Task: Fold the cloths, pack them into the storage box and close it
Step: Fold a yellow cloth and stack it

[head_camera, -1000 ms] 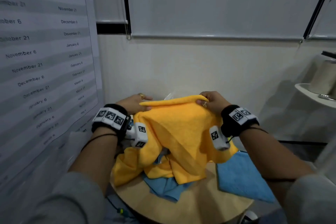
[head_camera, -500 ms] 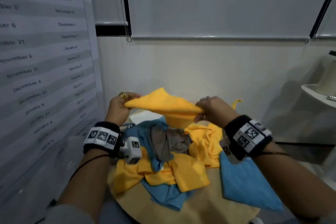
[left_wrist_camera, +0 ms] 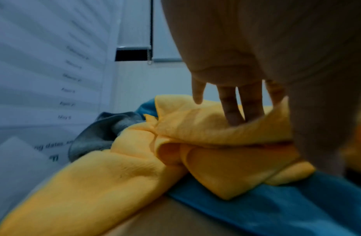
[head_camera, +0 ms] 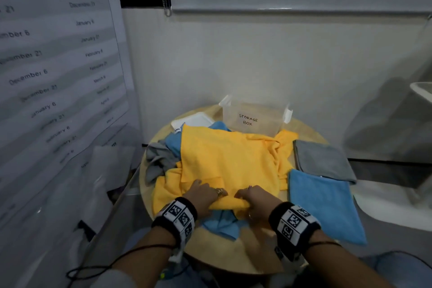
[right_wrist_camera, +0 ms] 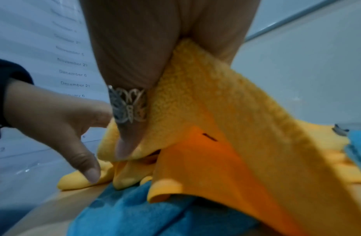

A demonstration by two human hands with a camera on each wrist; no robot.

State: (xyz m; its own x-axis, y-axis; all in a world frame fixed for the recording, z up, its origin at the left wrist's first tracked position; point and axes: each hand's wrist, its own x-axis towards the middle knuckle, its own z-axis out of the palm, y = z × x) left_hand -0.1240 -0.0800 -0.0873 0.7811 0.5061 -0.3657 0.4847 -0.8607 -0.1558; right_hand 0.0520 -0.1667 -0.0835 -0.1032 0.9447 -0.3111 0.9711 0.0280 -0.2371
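Fold advice: we pinched yellow cloth [head_camera: 229,161] near edge with right hand [head_camera: 253,199], left hand [head_camera: 202,194] fingers straight, pressing; corners wanted matching before creasing flat.

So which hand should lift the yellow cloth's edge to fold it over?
Probably the right hand: it already pinches the near edge of the yellow cloth. The left hand only rests flat on top, fingers straight, so it can hold the cloth down.
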